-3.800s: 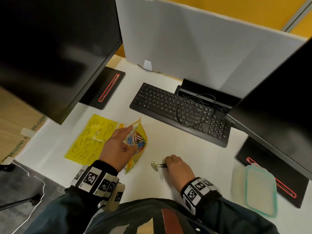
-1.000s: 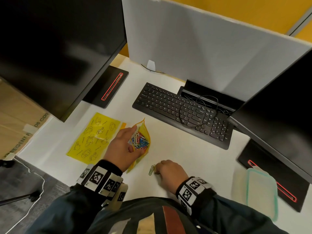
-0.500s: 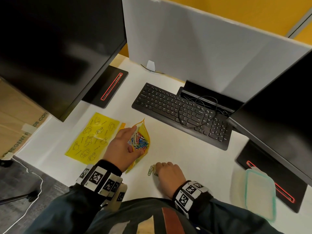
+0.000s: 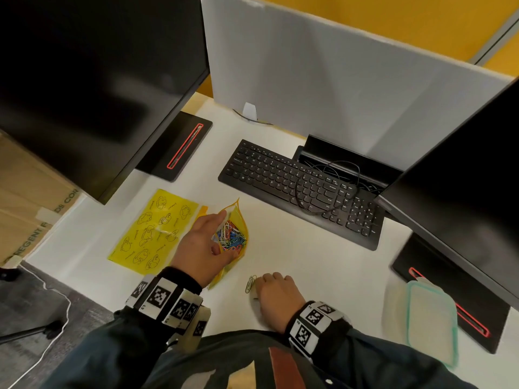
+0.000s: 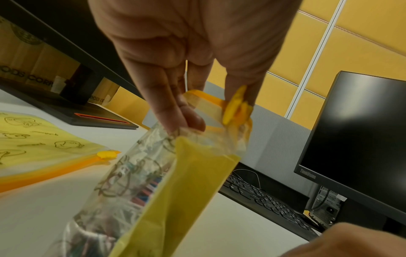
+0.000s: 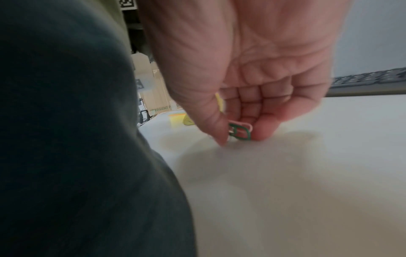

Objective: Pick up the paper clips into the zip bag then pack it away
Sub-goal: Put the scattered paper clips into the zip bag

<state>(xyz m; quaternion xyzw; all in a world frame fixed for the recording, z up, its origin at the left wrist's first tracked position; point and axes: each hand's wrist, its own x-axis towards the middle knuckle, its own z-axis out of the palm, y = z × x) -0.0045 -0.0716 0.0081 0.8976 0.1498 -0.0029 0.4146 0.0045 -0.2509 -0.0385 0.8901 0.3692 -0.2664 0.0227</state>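
Behind both hands (image 4: pixel 276 297), keyboard (image 4: pixel 300 189) between monitors (image 4: pixel 92 80).

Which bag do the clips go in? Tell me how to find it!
Start at the black keyboard in the middle of the white desk. Just in front of it, the left hand holds up the zip bag by its open top. Unlike the flat yellow pouch beside it, it's full of colourful paper clips.
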